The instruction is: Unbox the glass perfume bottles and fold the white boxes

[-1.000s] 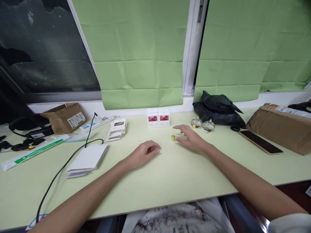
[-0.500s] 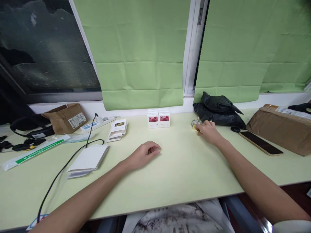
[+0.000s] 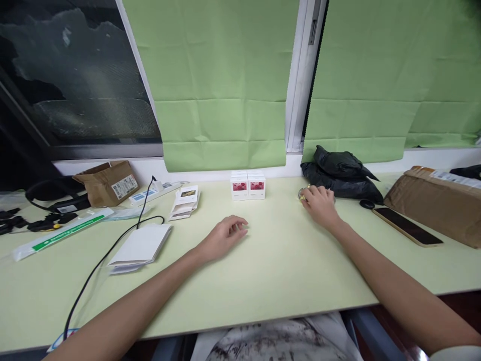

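My left hand (image 3: 222,239) rests on the table with its fingers loosely curled and a gap between thumb and fingertips; nothing is in it. Farther right, my right hand (image 3: 319,208) reaches down over a small shiny gold-and-silver object (image 3: 301,192). Its fingers are bent around that object and cover most of it, so its kind is hidden. Between and beyond my hands stand small white boxes (image 3: 248,195) with pink pictures on their fronts, side by side near the wall.
Black plastic bags (image 3: 340,175) lie just behind my right hand. A phone (image 3: 408,226), a small black round item (image 3: 367,204) and a brown package (image 3: 436,205) are on the right. Leftward are folded white cartons (image 3: 141,245), a black cable (image 3: 90,273) and an opened cardboard box (image 3: 107,185).
My right hand has turned so its fingers cover more of the shiny object. My left hand stays in nearly the same place. The whole view has shifted slightly.
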A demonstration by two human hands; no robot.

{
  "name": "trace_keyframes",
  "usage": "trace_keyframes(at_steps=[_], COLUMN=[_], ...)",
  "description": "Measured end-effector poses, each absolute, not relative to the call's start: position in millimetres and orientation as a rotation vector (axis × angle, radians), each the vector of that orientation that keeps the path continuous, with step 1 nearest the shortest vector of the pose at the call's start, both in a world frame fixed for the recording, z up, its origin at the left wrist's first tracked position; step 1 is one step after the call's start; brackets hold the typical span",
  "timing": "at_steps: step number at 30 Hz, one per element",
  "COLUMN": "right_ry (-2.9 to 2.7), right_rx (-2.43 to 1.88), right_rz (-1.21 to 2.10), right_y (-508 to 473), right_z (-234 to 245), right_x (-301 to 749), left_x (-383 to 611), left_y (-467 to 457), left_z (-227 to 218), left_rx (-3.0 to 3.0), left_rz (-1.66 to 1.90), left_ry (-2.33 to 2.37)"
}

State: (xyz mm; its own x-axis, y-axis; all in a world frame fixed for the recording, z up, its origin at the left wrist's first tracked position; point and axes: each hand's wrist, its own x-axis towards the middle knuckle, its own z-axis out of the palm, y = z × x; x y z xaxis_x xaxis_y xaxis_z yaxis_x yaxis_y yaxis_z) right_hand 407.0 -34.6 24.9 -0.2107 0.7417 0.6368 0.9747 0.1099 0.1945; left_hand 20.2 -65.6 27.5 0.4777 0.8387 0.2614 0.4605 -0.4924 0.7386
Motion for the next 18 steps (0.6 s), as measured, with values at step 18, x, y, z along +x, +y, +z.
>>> trace_keyframes(at_steps=[18], right_ry=[-2.149], right_rx=[-1.347], right_rz=[-0.205], right_y=[-30], right_z=[4], right_x=[382], left_x=[64], left_y=[80], left_z=[22], left_rx=[1.601], left_rz=[1.23], left_ry=[1.721])
